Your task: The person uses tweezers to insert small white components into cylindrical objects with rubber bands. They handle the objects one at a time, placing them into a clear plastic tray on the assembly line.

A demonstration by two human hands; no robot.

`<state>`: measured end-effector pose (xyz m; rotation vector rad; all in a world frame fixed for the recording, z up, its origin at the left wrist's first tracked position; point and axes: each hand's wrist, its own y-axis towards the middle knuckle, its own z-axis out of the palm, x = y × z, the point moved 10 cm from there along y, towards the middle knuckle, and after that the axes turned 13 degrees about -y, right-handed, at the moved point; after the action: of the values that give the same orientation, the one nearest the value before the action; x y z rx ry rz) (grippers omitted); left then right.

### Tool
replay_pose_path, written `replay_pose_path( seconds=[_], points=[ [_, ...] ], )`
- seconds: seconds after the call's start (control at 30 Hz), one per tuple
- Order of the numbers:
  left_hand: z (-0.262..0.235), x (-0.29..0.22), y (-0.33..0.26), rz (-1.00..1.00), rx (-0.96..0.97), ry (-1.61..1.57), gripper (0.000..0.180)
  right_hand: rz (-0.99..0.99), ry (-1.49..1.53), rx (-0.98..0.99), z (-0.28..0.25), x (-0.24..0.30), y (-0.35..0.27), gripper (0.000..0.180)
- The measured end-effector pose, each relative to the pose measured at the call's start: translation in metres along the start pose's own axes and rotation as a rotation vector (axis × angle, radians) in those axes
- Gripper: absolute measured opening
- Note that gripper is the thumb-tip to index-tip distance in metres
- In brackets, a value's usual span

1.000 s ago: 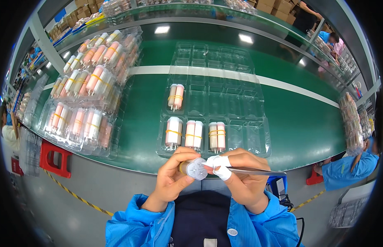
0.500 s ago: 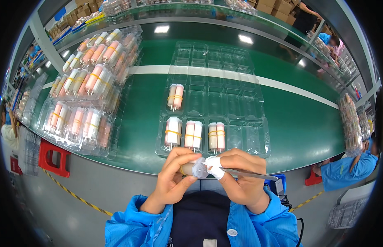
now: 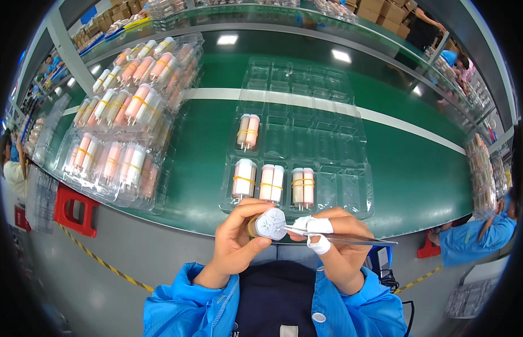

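Note:
My left hand (image 3: 237, 240) is closed round a bundle of tubes, its round pale grey end cap (image 3: 271, 223) turned toward me. A yellow band shows at the bundle's side; the rest is hidden by my fingers. In my right hand (image 3: 343, 241) are metal tweezers (image 3: 351, 240), pinched between fingertips wrapped in white. The tips of the tweezers reach the cap's right edge; I cannot tell whether they grip anything. Beyond my hands lies a clear plastic tray (image 3: 351, 168). Several banded tube bundles, such as the white and pink one (image 3: 271, 182), sit in its near pockets.
Stacked clear trays (image 3: 110, 188) full of banded tubes stand at the left of the green table (image 3: 199, 151). Red stools (image 3: 76, 210) are on the floor at both sides. A person in blue (image 3: 478, 238) sits at the right. Metal frame posts (image 3: 65, 56) rise around.
The bundle's cap has turned to face me more fully. My right hand with the tweezers has moved right, away from the cap's middle. The whole view has shifted slightly.

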<state>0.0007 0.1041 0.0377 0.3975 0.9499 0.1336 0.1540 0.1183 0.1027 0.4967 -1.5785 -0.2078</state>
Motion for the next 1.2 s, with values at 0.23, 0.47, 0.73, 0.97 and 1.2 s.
replay_pose_path(
  seconds=[0.23, 0.47, 0.73, 0.97, 1.2],
  points=[
    [0.002, -0.013, 0.001, 0.112, -0.016, 0.196, 0.049, -0.033, -0.023, -0.029, -0.004, -0.005, 0.001, 0.018],
    [0.004, -0.016, 0.001, 0.126, -0.022, 0.256, 0.049, -0.010, -0.003, -0.039, -0.004, -0.009, 0.001, 0.018],
    [0.005, -0.019, 0.001, 0.123, -0.034, 0.295, 0.051, 0.022, -0.045, -0.040, -0.004, -0.014, 0.001, 0.017],
    [0.017, -0.017, 0.006, 0.026, 0.066, 0.472, 0.056, -0.056, -0.124, -0.028, -0.006, -0.010, 0.003, 0.018],
    [0.015, -0.018, -0.004, 0.143, 0.009, 0.386, 0.047, -0.011, -0.035, -0.053, -0.007, -0.006, 0.000, 0.017]
  ],
)
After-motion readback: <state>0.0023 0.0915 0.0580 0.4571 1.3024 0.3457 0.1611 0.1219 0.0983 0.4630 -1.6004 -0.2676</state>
